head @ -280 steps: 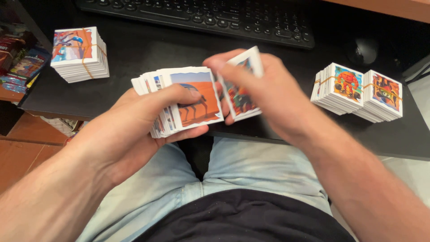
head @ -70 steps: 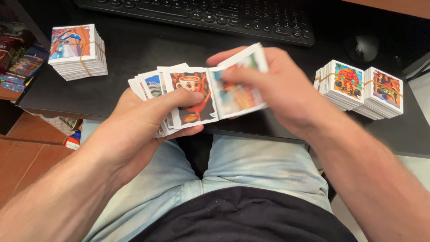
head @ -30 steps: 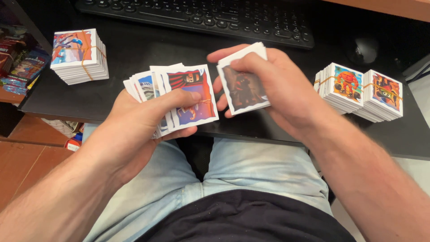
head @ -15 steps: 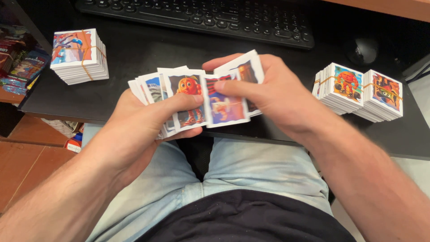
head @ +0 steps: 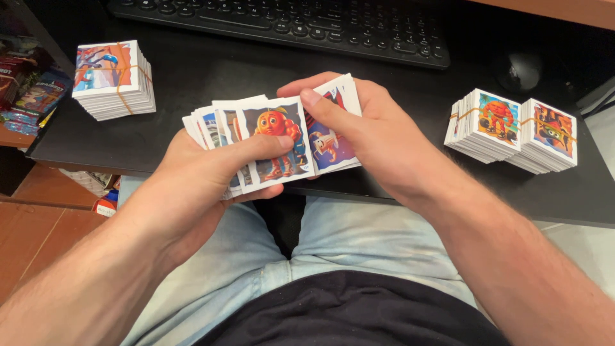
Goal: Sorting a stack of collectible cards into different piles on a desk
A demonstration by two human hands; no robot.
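My left hand point(head: 192, 186) holds a fanned pile of square picture cards point(head: 272, 138); its thumb lies across the top card, which shows an orange round cartoon figure. My right hand point(head: 378, 141) grips a smaller stack of cards point(head: 330, 138) right beside the fan, thumb pressed on the top card with a purple and red picture. The two piles touch or overlap at their edges. Both hands hover over the front edge of the black desk point(head: 211, 70), above my lap.
A card stack bound with a rubber band point(head: 114, 77) lies at the desk's left. Two more banded stacks point(head: 512, 131) sit at the right. A black keyboard point(head: 288, 22) and a dark mouse point(head: 517, 70) lie at the back. Colourful packets point(head: 25, 90) fill a shelf at far left.
My right hand has slid a card off the left pile onto its own stack and come back against the fan. The orange figure card stays on top of the left pile.
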